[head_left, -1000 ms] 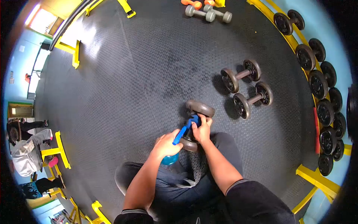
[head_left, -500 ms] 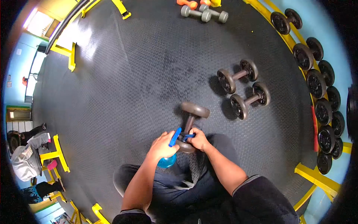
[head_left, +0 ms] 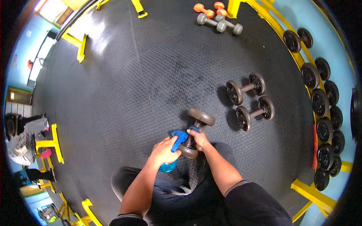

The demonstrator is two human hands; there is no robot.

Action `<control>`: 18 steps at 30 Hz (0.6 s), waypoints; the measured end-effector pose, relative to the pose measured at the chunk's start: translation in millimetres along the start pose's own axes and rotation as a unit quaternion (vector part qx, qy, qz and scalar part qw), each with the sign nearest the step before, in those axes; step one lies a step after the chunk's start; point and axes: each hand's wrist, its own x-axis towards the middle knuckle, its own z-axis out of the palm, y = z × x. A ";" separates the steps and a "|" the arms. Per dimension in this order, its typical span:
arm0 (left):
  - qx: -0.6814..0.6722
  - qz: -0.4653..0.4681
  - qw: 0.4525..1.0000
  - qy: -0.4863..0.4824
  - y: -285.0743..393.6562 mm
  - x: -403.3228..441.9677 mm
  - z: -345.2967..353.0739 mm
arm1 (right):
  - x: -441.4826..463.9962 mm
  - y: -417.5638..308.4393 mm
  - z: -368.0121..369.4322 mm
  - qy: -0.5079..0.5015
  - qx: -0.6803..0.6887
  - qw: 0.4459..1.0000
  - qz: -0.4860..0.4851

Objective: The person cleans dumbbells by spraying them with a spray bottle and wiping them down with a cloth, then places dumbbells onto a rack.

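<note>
A dumbbell (head_left: 201, 116) with brown-grey round ends stands tilted on the floor in front of my crossed legs. My left hand (head_left: 165, 151) is wrapped round a spray bottle (head_left: 167, 167) with a blue-green body and a blue trigger head, held close to the dumbbell's near end. On the dumbbell's handle, my right hand (head_left: 198, 138) presses a blue cloth (head_left: 194, 130), its fingers closed round it. Two similar dumbbells (head_left: 248, 88) (head_left: 258, 113) lie side by side on the floor to the right.
A yellow rack (head_left: 315, 197) with several black dumbbells (head_left: 320, 102) runs along the right wall. Grey dumbbells (head_left: 211, 22) and orange ones (head_left: 204, 10) lie at the top. Yellow equipment legs (head_left: 56, 143) and a grey bag (head_left: 22, 148) are at the left.
My right hand and the cloth moved down the handle towards the near end, then back up a little. The spray bottle's head now points more towards the handle. The view has shifted slightly.
</note>
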 end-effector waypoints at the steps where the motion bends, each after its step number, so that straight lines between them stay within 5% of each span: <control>1: -0.011 -0.003 1.000 0.007 1.7 0.0 -3.2 | -13.5 -6.1 9.6 0.072 -0.162 0.984 -0.036; 5: -0.035 0.019 0.998 0.042 -0.1 -1.0 2.0 | -63.6 -25.3 -34.5 0.091 -0.409 0.899 -0.124; 7: -0.024 0.045 0.998 0.033 -2.3 1.7 13.6 | -109.3 -50.3 -41.9 0.123 -0.286 0.928 -0.204; 9: -0.041 0.051 0.996 0.055 4.0 -2.0 24.9 | -148.2 -70.2 -61.1 0.143 -0.289 0.891 -0.320; 13: -0.069 0.013 0.997 0.040 10.0 -1.0 45.7 | -183.5 -91.1 -104.0 0.148 -0.148 0.905 -0.369; 18: -0.081 0.040 0.991 0.096 23.2 -10.5 53.6 | -196.8 -86.8 -103.6 0.159 -0.163 0.884 -0.409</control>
